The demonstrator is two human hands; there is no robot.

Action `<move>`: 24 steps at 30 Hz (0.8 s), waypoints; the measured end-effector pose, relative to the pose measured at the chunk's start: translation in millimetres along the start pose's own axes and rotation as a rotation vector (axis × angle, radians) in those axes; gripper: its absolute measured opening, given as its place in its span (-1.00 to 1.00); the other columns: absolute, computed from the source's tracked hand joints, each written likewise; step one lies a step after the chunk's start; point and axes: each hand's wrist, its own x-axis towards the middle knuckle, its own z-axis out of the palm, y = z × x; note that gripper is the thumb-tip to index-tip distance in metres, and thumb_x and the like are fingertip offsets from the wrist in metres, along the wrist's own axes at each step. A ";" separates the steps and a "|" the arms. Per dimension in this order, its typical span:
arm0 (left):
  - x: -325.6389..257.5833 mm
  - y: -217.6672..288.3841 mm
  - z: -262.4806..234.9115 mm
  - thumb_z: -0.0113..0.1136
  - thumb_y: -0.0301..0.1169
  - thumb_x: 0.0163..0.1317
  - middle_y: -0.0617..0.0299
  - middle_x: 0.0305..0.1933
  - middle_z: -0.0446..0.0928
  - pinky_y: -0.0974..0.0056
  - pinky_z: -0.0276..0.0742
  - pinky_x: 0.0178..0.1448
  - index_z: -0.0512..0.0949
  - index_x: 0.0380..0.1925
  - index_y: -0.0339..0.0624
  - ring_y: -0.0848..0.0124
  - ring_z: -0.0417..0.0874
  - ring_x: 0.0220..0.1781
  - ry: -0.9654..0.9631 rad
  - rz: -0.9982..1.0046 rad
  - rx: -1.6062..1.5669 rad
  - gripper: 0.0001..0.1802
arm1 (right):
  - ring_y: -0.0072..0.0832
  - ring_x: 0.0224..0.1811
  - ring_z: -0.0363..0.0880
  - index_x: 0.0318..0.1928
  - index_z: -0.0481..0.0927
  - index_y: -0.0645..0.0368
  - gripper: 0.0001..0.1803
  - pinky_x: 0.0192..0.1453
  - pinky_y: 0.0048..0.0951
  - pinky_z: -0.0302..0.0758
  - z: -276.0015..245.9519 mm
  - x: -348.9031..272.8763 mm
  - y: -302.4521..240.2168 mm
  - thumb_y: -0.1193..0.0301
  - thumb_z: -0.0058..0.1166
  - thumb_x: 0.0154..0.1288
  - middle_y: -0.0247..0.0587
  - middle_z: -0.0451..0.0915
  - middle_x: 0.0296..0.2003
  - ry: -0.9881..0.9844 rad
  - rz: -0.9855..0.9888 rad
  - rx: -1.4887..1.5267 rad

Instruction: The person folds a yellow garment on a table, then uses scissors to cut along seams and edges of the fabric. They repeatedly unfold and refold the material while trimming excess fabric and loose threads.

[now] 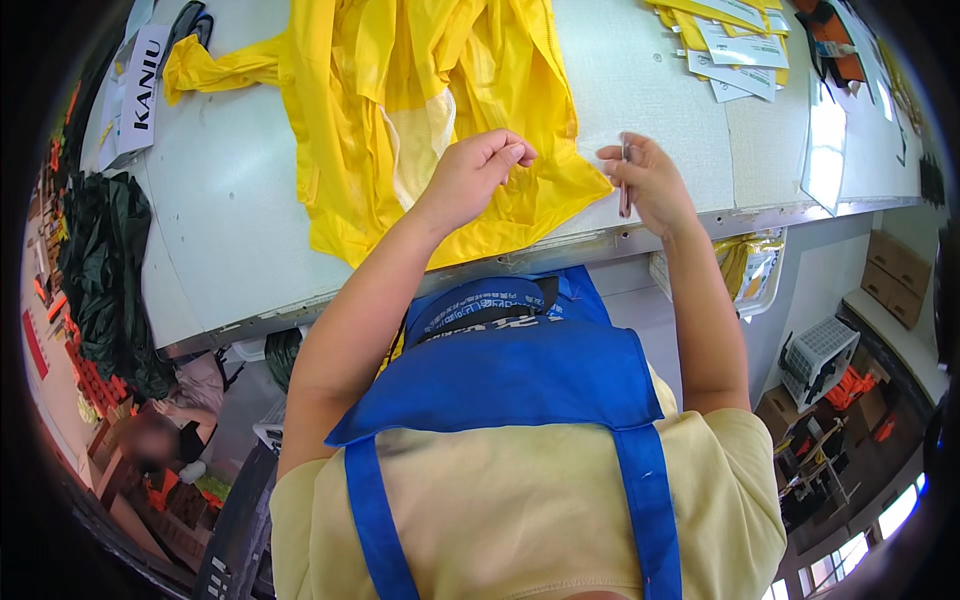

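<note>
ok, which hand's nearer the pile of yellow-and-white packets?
Right. The right hand is left of the pile of packets, nearer the person; the left hand is farther left, over the yellow jacket.

- Garment: bright yellow, with a whitish panel inside.
- Slim tool: silvery grey, pinkish in places.
- Tabletop: pale greyish white.
- Apron: strong blue, partly white-lettered.
- Shirt: pale yellow (sandier than the garment).
- Packets: yellow, with white labels.
- Box: white, black-lettered.
- Heaped cloth: very dark green.
- Cartons: brown.
- Crate: pale grey.
</note>
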 end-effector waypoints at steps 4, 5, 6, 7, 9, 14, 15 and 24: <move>1.5 -2.0 -1.8 -0.05 -0.33 0.35 0.28 -0.29 0.59 0.44 0.40 -0.19 0.56 -0.23 -0.26 0.54 0.47 -0.32 -0.005 0.026 0.021 -0.74 | -0.60 -0.53 0.51 0.14 0.37 0.09 -0.56 -0.52 -0.57 0.47 15.6 -19.8 -13.1 0.55 0.02 0.24 -0.22 0.64 -0.27 -0.153 -0.150 -0.256; 2.3 -1.4 -1.4 -0.05 -0.34 0.35 0.32 -0.28 0.57 0.47 0.37 -0.22 0.57 -0.23 -0.25 0.58 0.40 -0.37 -0.011 0.032 0.022 -0.75 | -0.43 -0.39 0.60 0.17 0.37 0.07 -0.57 -0.36 -0.44 0.55 20.2 -24.9 -27.9 0.49 -0.01 0.27 -0.12 0.63 -0.17 -0.139 -0.145 -0.551; 3.2 -0.7 -0.8 -0.04 -0.34 0.35 0.37 -0.28 0.56 0.50 0.33 -0.25 0.57 -0.22 -0.23 0.62 0.33 -0.41 -0.018 0.038 0.022 -0.76 | -0.35 -0.35 0.60 0.17 0.36 0.09 -0.57 -0.29 -0.38 0.54 19.0 -20.6 -21.5 0.45 -0.02 0.29 -0.10 0.63 -0.18 -0.125 -0.261 -0.722; 4.1 0.2 -0.1 -0.05 -0.34 0.35 0.37 -0.28 0.56 0.50 0.34 -0.25 0.57 -0.22 -0.23 0.62 0.34 -0.41 -0.018 0.046 0.025 -0.76 | -0.27 -0.30 0.60 0.18 0.35 0.11 -0.57 -0.22 -0.33 0.54 16.9 -12.4 -9.2 0.41 -0.03 0.30 -0.08 0.62 -0.20 -0.109 -0.378 -0.892; 5.9 1.8 0.7 -0.05 -0.34 0.35 0.37 -0.29 0.56 0.50 0.34 -0.25 0.57 -0.22 -0.23 0.62 0.34 -0.41 -0.016 0.060 0.033 -0.76 | -0.14 -0.25 0.59 0.19 0.34 0.17 -0.55 -0.12 -0.25 0.52 18.9 -9.1 -3.1 0.33 -0.04 0.32 -0.05 0.62 -0.24 -0.080 -0.517 -1.076; 8.6 5.3 2.0 -0.05 -0.33 0.35 0.37 -0.31 0.56 0.49 0.34 -0.26 0.57 -0.23 -0.23 0.62 0.35 -0.42 -0.019 0.091 0.053 -0.75 | -0.06 -0.24 0.57 0.08 0.39 0.29 -0.55 -0.10 -0.19 0.50 26.6 -3.7 7.8 0.27 0.02 0.27 -0.05 0.59 -0.37 -0.102 -0.809 -1.145; 8.9 5.4 2.3 -0.05 -0.33 0.35 0.37 -0.31 0.56 0.49 0.35 -0.26 0.57 -0.24 -0.23 0.62 0.34 -0.42 -0.019 0.097 0.051 -0.75 | -0.08 -0.24 0.57 0.04 0.40 0.28 -0.58 -0.11 -0.20 0.49 28.1 -4.2 5.1 0.29 0.03 0.26 -0.04 0.59 -0.36 -0.120 -0.676 -1.145; 10.2 7.5 4.1 -0.05 -0.33 0.35 0.38 -0.31 0.56 0.49 0.35 -0.25 0.57 -0.24 -0.22 0.61 0.34 -0.42 -0.046 0.105 0.044 -0.75 | -0.18 -0.28 0.58 -0.29 0.49 0.19 -0.78 -0.20 -0.24 0.48 33.3 1.6 -0.7 0.31 0.13 0.14 -0.13 0.60 -0.37 -0.142 -0.586 -1.085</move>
